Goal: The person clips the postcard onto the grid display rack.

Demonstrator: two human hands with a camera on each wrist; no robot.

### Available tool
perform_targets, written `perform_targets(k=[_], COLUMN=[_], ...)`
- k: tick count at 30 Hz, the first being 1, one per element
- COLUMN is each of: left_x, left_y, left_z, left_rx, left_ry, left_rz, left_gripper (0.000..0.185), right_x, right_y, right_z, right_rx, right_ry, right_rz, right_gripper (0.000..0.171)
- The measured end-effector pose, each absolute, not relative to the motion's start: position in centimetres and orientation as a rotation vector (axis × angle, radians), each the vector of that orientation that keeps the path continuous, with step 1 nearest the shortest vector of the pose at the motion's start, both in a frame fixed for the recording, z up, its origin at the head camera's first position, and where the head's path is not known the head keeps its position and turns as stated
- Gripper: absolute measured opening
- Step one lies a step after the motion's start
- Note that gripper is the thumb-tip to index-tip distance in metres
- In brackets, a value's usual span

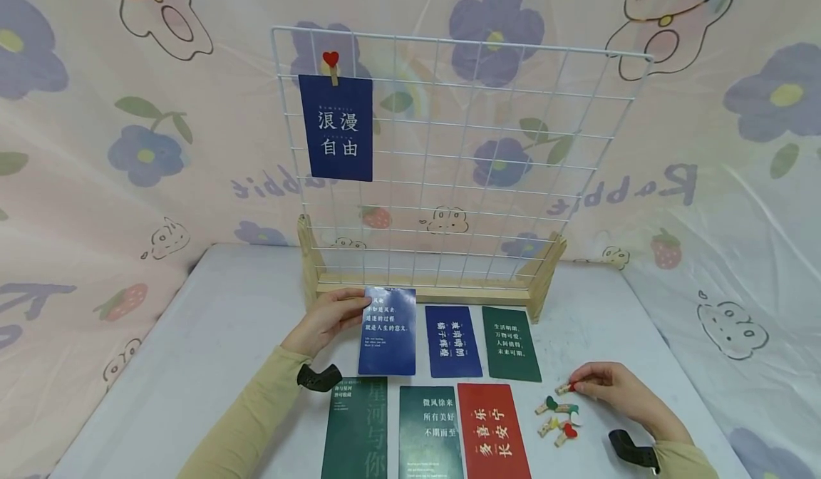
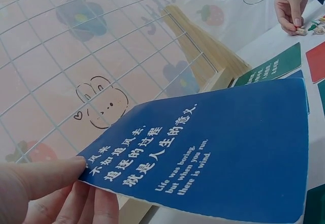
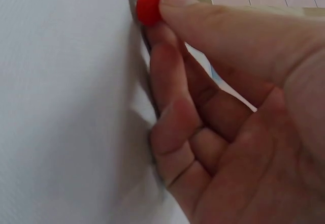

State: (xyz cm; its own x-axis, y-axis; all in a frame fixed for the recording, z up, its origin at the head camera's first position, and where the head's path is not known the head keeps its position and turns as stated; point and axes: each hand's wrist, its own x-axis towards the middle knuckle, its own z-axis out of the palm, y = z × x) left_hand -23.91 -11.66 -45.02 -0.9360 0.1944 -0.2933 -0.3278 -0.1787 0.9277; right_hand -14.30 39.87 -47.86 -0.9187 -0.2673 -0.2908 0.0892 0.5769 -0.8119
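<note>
Wire grid (image 2: 76, 56) (wrist view: bunny doodle)

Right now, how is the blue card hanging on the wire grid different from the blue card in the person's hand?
The hanging card is pegged to the wire grid by a red heart clip; the held card is pinched at a corner by the left hand above the table. The hanging card shows four big characters; the held card shows several small lines. Both are dark blue with white writing.

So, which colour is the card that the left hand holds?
Dark blue card with white text, clearest in the left wrist view.
</note>
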Motion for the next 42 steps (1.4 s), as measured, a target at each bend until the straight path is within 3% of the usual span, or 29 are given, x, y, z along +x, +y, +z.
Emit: perform_targets(k=[42], left_x=[-23.7], left_y=[-12.2], left_z=[-44.8], left_rx=[-0.214], left_ry=[1.761], left_rz=[2.177], left_gripper=[0.032], right_x=[-16.7], right_y=[36.9], right_z=[-45.4], right_rx=[-0.086], right_ry=[2.489], right_rz=[-1.367], right_gripper=[0.036])
